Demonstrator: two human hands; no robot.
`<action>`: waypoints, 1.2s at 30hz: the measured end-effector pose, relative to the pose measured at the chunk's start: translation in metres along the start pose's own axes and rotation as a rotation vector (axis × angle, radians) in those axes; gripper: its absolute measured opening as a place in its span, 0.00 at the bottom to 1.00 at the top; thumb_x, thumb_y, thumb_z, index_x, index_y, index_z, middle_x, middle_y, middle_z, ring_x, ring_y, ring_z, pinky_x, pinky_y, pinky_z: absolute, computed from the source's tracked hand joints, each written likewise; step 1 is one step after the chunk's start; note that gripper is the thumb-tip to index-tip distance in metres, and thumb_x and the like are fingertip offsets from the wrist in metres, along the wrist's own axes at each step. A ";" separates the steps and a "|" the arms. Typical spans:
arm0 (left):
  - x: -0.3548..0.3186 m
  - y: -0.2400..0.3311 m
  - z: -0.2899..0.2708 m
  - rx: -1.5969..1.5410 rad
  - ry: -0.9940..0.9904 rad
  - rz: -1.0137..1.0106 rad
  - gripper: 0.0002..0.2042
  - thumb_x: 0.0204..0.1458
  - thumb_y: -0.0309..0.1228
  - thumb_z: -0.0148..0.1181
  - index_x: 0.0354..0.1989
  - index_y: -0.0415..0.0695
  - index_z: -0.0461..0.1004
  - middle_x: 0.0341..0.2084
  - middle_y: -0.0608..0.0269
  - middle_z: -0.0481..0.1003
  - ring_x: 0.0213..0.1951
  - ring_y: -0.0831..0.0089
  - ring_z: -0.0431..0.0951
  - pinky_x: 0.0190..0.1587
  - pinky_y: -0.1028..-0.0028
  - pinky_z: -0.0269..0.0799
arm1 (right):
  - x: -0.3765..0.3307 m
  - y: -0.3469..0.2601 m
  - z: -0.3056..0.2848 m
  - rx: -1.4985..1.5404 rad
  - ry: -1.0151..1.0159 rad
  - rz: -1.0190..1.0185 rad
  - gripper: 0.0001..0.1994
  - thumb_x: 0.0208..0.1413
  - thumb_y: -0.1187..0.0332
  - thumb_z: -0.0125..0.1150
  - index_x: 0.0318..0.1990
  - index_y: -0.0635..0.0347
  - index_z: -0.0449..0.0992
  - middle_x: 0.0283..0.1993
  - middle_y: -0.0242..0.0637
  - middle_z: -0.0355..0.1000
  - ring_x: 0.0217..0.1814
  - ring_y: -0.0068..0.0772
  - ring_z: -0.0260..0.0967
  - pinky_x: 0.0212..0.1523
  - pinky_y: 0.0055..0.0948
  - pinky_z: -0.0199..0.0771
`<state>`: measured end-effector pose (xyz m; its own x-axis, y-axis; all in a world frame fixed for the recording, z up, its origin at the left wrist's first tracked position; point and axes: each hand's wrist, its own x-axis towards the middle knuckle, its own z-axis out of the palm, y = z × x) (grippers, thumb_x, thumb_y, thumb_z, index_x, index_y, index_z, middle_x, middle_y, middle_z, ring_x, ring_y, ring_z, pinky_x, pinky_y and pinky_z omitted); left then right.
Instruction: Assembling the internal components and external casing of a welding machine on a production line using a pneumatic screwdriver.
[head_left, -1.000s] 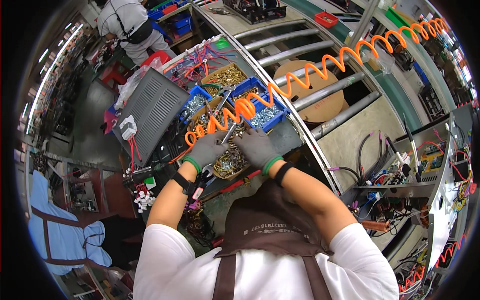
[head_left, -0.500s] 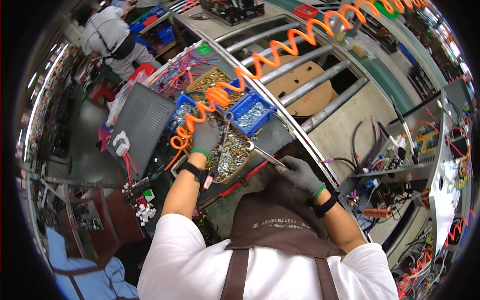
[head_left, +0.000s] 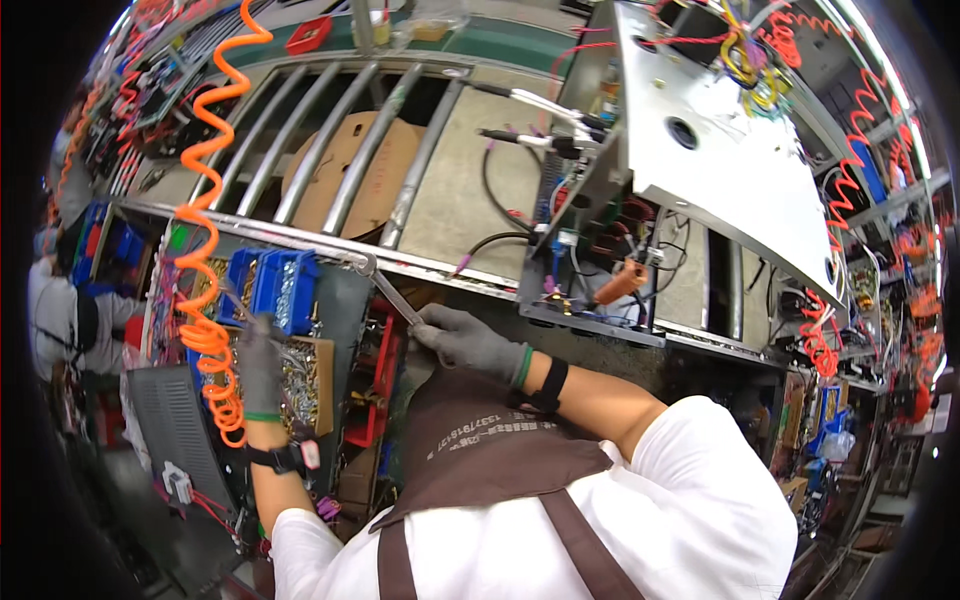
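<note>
- Right hand [head_left: 468, 340], gloved grey, is clenched round the lower end of a slim metal tool [head_left: 392, 294] at mid-frame; its long axis runs up and to the left from the fist, tip at the rail [head_left: 300, 240].
- Left hand [head_left: 260, 362], at left of frame, rests over the tray of brass screws [head_left: 305, 385]; whether it grips anything I cannot tell (fingers blurred).
- Blue bins [head_left: 285, 285] sit just above that hand, the orange coiled hose [head_left: 205, 300] beside it.
- Tool tip is hard to make out.
</note>
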<state>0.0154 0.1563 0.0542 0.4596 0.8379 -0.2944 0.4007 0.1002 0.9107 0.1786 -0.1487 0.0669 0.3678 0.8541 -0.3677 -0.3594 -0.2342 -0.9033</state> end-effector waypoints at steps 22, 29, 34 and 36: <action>-0.241 0.024 0.271 -0.181 -0.825 0.020 0.21 0.64 0.42 0.51 0.59 0.40 0.71 0.35 0.68 0.75 0.29 0.83 0.72 0.30 0.81 0.68 | -0.167 0.043 -0.103 -0.101 0.185 -0.098 0.20 0.64 0.68 0.52 0.63 0.59 0.64 0.42 0.31 0.70 0.40 0.21 0.68 0.41 0.24 0.72; -0.227 0.004 0.263 -0.074 -0.622 0.175 0.19 0.62 0.26 0.49 0.62 0.42 0.70 0.48 0.64 0.75 0.43 0.81 0.73 0.47 0.81 0.68 | -0.210 0.072 -0.153 -0.481 0.244 -0.322 0.16 0.60 0.68 0.56 0.55 0.61 0.71 0.41 0.48 0.74 0.43 0.45 0.73 0.45 0.36 0.73; -0.199 0.002 0.238 -0.077 -0.797 0.013 0.28 0.62 0.25 0.47 0.72 0.47 0.53 0.47 0.63 0.72 0.39 0.80 0.74 0.40 0.78 0.73 | -0.223 0.068 -0.173 -0.455 0.248 -0.112 0.15 0.58 0.67 0.58 0.52 0.60 0.72 0.42 0.52 0.75 0.44 0.52 0.74 0.45 0.39 0.73; -0.186 0.000 0.237 0.020 -0.850 -0.003 0.31 0.62 0.26 0.46 0.74 0.52 0.46 0.49 0.63 0.69 0.39 0.82 0.73 0.37 0.79 0.73 | -0.222 0.056 -0.172 -0.652 0.340 -0.028 0.15 0.57 0.66 0.58 0.51 0.59 0.73 0.40 0.51 0.75 0.43 0.53 0.74 0.44 0.40 0.73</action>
<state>0.1177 -0.1264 0.0402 0.8945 0.1486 -0.4217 0.4131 0.0859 0.9066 0.2244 -0.4306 0.0603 0.6528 0.6975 -0.2955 0.1979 -0.5335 -0.8223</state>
